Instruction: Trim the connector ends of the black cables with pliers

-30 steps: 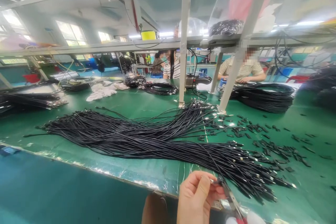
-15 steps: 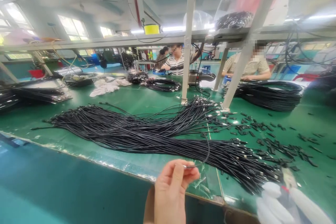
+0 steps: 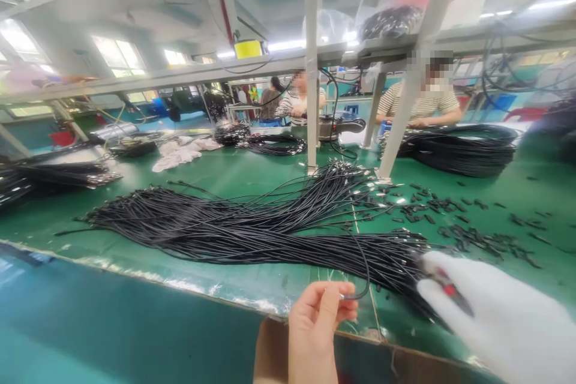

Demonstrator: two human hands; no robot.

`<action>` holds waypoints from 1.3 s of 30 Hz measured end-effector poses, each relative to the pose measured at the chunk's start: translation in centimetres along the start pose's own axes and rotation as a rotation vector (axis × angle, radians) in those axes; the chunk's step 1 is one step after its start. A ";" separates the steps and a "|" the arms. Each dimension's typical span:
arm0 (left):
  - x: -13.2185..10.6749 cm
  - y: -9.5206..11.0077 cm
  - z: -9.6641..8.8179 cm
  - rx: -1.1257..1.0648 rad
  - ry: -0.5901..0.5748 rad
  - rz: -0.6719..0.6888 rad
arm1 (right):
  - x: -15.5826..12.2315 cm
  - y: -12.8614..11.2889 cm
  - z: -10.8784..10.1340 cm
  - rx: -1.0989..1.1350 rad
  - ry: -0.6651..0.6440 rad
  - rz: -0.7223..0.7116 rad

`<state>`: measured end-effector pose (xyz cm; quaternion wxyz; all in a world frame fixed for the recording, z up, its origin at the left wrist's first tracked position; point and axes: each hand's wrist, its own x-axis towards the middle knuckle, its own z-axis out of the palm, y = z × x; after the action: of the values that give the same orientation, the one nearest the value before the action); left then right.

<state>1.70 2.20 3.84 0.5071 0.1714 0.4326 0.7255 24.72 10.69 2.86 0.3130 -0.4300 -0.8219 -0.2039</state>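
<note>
Held cable: one black cable (image 3: pixel 368 270) has its end between the fingertips of the left hand, just above the near table edge; from there it bends up in a curve and goes back to the cable bundle.
Left hand: bare (image 3: pixel 320 306), thumb and fingers closed in a pinch, no gap that I can see; a small bright metal part shows at the held end.
Right hand: in a white glove (image 3: pixel 499 306), fingers bent around a hand tool (image 3: pixel 447 289) with a red part; it is blurred, so I cannot tell if the tool's jaws are open.
Step in hand: by my judgement, one cable end is singled out and held, while the tool is over the other ends and not at this one.
Next move: to work on this end, it would need a steady pinch, with the tool brought to the metal part and kept away from the fingertips.
Cable bundle: many black cables (image 3: pixel 270 246) lie lengthwise on the table, their right ends near the glove and partly hidden by it.
Small black pieces: scattered (image 3: pixel 486 244) on the green table (image 3: pixel 252 171), beyond the glove.
Farther back: a large cable coil (image 3: pixel 468 153), and behind it a person in a striped shirt (image 3: pixel 398 102).
</note>
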 end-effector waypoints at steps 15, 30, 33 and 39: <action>1.5 2.1 0.9 0.299 -0.330 -0.210 | 2.3 -3.1 -1.1 -0.168 -0.036 -0.420; 4.1 4.0 1.6 0.393 -0.596 -0.360 | 6.5 -2.3 -2.5 -0.219 0.012 -0.610; 4.8 3.9 1.6 0.343 -0.678 -0.383 | 7.0 -2.4 -2.6 -0.192 0.003 -0.626; 6.2 3.4 1.4 0.271 -0.796 -0.494 | 7.2 -2.3 -1.1 -0.159 0.026 -0.625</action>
<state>-1.99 7.93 6.14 0.7633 0.3921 0.3236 0.3987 20.02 12.90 8.45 0.2111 -0.1771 -0.8917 -0.3590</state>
